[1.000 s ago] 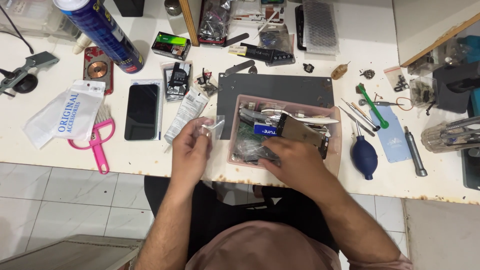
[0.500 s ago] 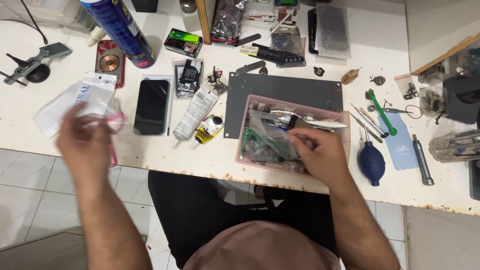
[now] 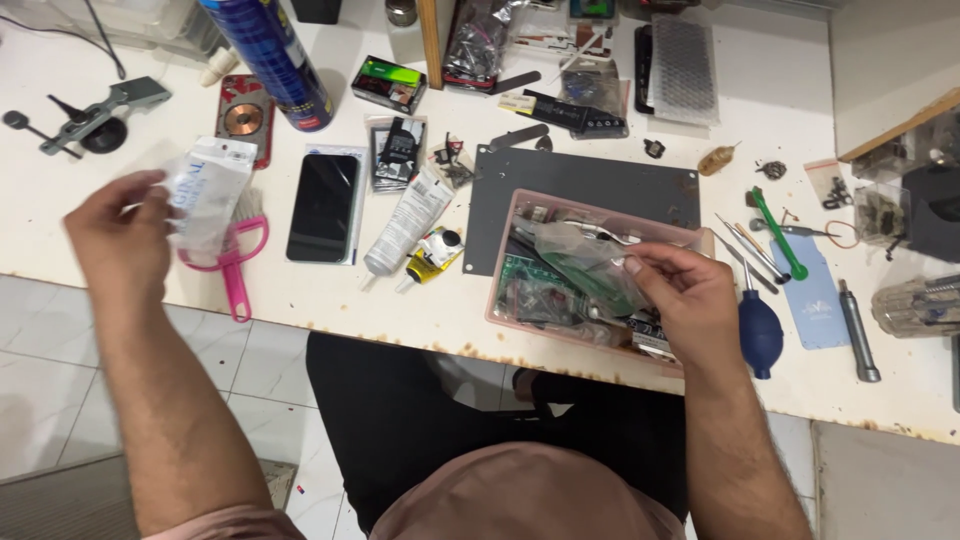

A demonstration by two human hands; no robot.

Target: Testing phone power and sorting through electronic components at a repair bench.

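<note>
While white worktop (image 3: pixel 760 90) sits cluttered | left hand (image 3: pixel 115 235) grips packet (image 3: pixel 205 195) | right hand (image 3: pixel 690 300) pinches bag (image 3: pixel 585 262)

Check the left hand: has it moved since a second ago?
Yes. The left hand swung away from the pink tray, passing the black phone, and now sits by the pink brush.

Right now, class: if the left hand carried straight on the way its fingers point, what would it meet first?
The left hand points right, across the bench. Past the clear packet it already touches, it would probably first meet the pink brush, then the black phone; depth is uncertain.
</note>
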